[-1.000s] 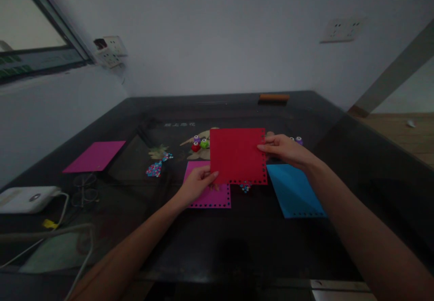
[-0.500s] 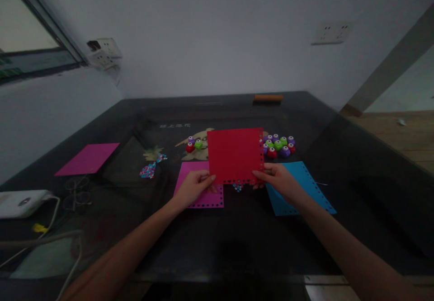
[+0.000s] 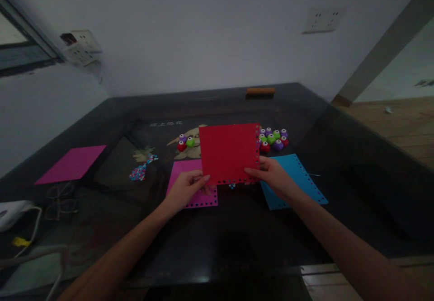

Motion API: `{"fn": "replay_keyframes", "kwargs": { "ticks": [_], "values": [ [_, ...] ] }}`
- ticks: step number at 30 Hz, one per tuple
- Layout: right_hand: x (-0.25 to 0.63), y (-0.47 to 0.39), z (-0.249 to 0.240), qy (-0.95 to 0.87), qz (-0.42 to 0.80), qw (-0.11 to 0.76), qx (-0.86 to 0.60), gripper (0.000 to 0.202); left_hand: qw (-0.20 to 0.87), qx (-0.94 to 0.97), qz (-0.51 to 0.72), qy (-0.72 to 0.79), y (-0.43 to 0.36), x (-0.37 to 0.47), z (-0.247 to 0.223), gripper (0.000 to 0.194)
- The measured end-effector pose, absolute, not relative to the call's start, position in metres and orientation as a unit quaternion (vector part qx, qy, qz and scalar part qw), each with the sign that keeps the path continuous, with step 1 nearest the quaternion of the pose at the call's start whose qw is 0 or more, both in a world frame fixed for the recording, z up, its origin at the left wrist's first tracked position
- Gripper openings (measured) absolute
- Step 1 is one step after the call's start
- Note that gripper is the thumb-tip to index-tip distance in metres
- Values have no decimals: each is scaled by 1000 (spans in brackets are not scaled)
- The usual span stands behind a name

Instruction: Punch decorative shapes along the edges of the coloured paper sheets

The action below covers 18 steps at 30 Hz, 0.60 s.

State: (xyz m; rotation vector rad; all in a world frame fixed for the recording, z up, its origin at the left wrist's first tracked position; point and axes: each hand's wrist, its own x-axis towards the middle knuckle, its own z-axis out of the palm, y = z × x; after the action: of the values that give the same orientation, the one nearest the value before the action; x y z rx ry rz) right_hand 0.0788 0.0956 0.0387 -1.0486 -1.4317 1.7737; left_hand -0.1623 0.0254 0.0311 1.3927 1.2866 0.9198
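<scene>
Two hands, head view: both are gripping one red sheet (image 3: 230,154), which is hovering above the middle of the dark table (image 3: 237,233).
Left hand (image 3: 185,188): is pinching the near left corner, its thumb lying on the face and its fingers curling behind, closed on the sheet.
Right hand (image 3: 274,174): is pinching the near edge towards the right corner in the same closed way, thumb in front.
Red sheet: is showing punched holes along its right and near edges.
Pink sheet (image 3: 179,171): is lying beyond the left hand, partly hidden by it and the red sheet.
Blue sheet (image 3: 296,176): is lying on the right, partly under the right hand in view.
Magenta sheet (image 3: 73,163): is resting at the far left, near the eyeglasses (image 3: 61,205).
Eyed pieces: three (image 3: 182,143) are sitting left of the red sheet; a larger cluster (image 3: 271,139) is sitting at its right.
Small beads (image 3: 138,172): are lying in a heap on the left.
Brown bar (image 3: 260,91): is resting by the far edge.
</scene>
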Motion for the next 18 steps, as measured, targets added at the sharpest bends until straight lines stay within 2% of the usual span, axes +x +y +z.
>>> {"fn": "replay_keyframes", "kwargs": {
  "ticks": [5, 18],
  "values": [
    [78, 95, 36, -540, 687, 291, -389, 24, 487, 583, 376, 531, 25, -161, 34, 25],
    [76, 93, 33, -573, 660, 247, -419, 26, 448, 612, 373, 535, 25, -163, 31, 26]
  ]
}}
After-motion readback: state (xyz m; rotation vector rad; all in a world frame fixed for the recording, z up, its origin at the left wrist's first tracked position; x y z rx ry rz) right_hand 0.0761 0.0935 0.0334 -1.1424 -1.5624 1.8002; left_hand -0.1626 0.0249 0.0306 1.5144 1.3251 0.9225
